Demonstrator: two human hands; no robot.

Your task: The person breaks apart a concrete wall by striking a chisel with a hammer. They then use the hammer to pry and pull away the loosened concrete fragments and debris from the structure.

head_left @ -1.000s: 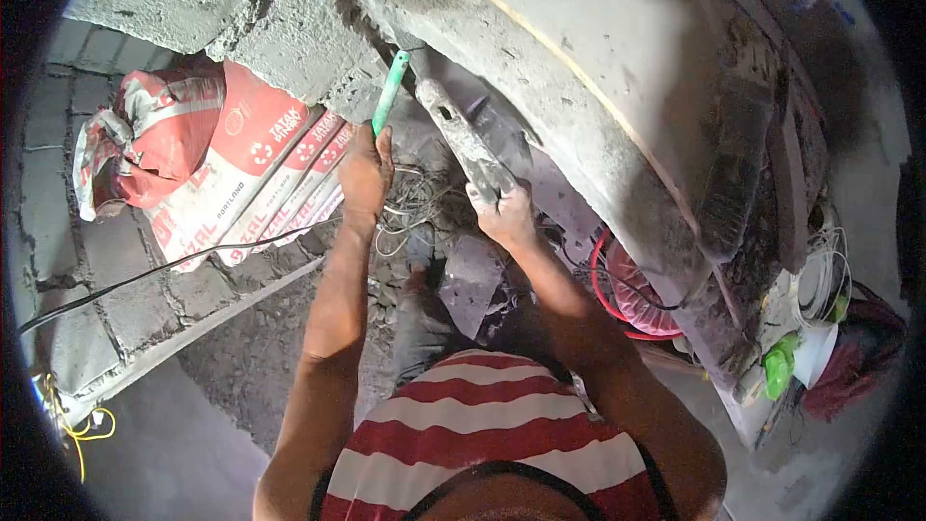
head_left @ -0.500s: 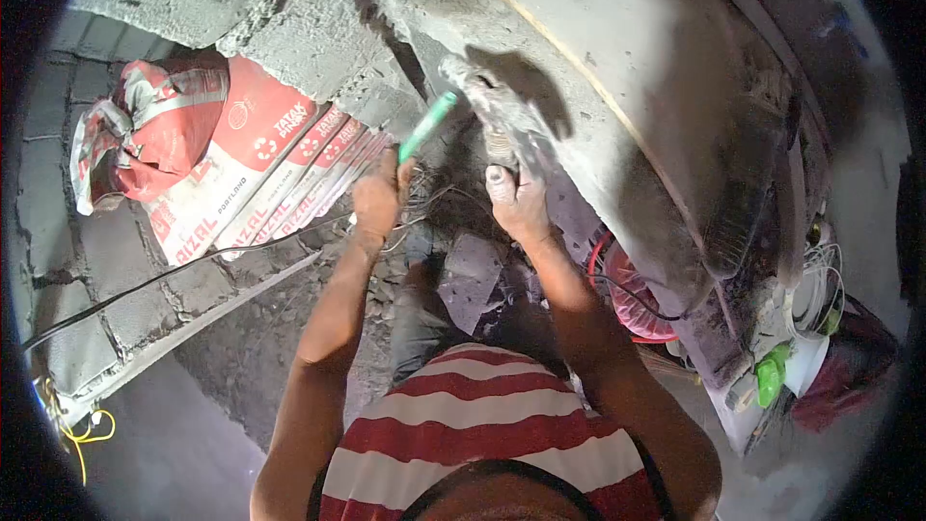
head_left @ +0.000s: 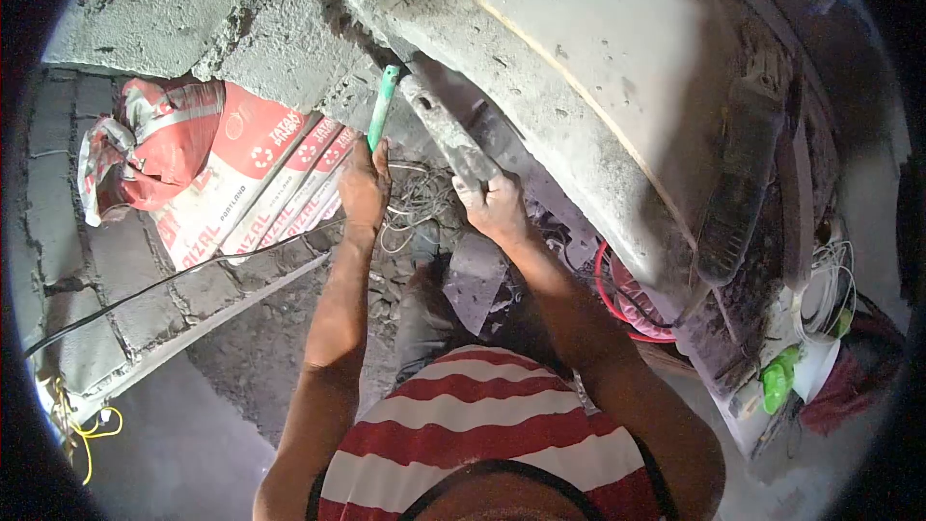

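Note:
My left hand (head_left: 364, 183) grips a green-handled chisel (head_left: 382, 104) whose tip points up into the rough grey concrete wall (head_left: 289, 39). My right hand (head_left: 492, 203) is closed on a cement-caked hammer (head_left: 444, 130), and its head rests close to the top of the chisel, right at the gap under the concrete. Both arms reach forward over my red-and-white striped shirt (head_left: 482, 434).
Red and white cement bags (head_left: 231, 174) are stacked at the left against block paving. A black cable (head_left: 145, 280) runs across the ground. A concrete slab (head_left: 617, 68) slopes to the right. Red hose coil (head_left: 627, 299), white wire coils (head_left: 830, 280) and a green object (head_left: 776, 376) lie at right.
Half a second ago the hammer was raised and the chisel tilted right. Now the hammer head has come down beside the chisel top, and the chisel stands steeper.

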